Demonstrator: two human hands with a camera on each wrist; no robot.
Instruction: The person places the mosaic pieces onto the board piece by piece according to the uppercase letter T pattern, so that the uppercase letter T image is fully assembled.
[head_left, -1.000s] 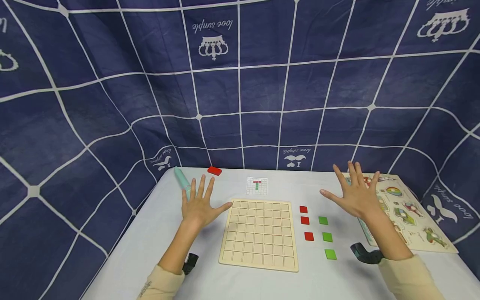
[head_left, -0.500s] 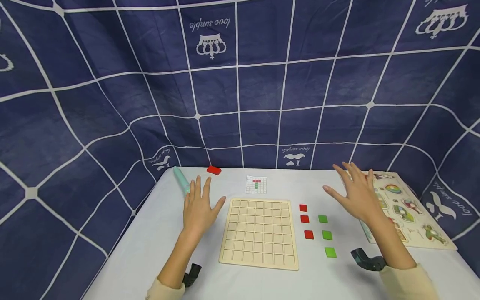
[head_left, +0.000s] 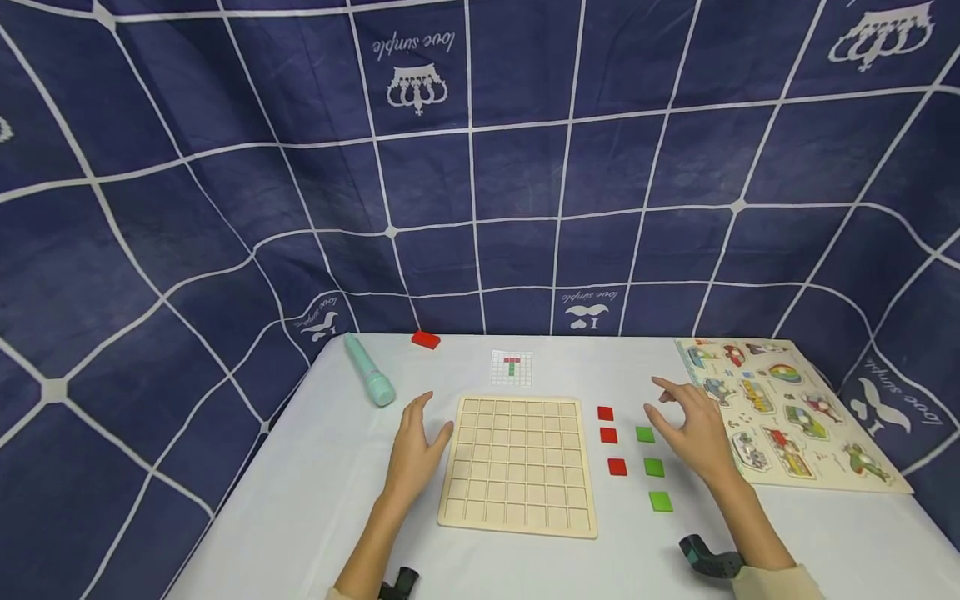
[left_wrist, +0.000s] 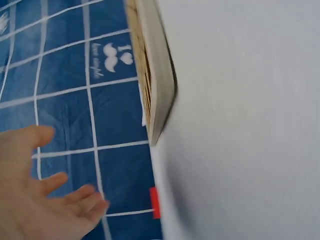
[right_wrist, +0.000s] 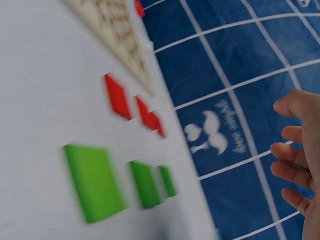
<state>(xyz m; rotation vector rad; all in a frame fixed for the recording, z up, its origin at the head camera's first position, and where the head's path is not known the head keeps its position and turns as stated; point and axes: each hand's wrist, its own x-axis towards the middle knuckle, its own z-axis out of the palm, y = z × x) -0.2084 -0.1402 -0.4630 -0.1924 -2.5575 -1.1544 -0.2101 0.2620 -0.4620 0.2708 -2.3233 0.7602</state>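
Currently holding nothing with left hand point(head_left: 414, 457) or right hand point(head_left: 696, 432), just loose, wide grips. Flat on white table point(head_left: 300, 500), just right of board point(head_left: 520, 467): red tiles point(head_left: 609, 435), green tiles point(head_left: 654, 467). Probably light, stiff, slightly slick; best pinched by opposite edges.

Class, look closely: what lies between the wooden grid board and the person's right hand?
In the head view, three red tiles lie beside the wooden grid board, then three green tiles nearer the right hand.
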